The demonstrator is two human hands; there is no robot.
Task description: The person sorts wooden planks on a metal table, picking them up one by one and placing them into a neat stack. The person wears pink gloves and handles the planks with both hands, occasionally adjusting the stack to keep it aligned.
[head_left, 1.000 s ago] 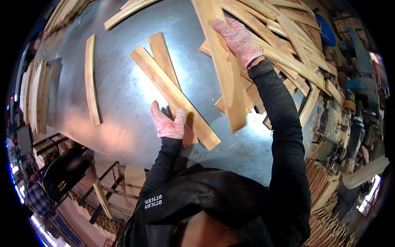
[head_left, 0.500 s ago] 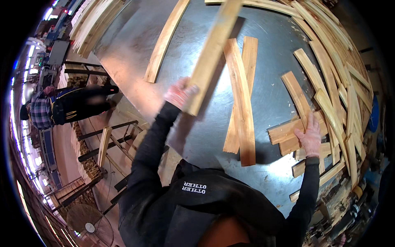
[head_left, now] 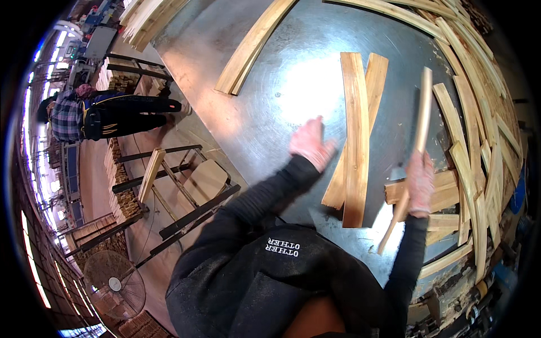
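My right hand [head_left: 421, 183], in a light pinkish glove, grips a narrow wooden board [head_left: 424, 110] that stands on edge, lifted above the metal table [head_left: 265, 121]. My left hand [head_left: 311, 145], gloved alike and slightly blurred, hovers over the table with its fingers apart and nothing in them. Just to its right, two boards lie crossed, the front one [head_left: 354, 141] over a slanted one [head_left: 376, 79]. Beneath and beside my right hand are short boards [head_left: 445, 188] lying crosswise, partly hidden by the hand.
A loose heap of wooden strips [head_left: 479, 141] lines the table's right side. Boards [head_left: 251, 50] lie at the far left of the table, near a stack [head_left: 149, 22]. On the left are a metal rack [head_left: 197, 217], a floor fan [head_left: 115, 283] and another person [head_left: 107, 115].
My left hand has let go of its board, which now lies beside the one at the far left, and has moved right. My right hand has picked up a board from the heap.
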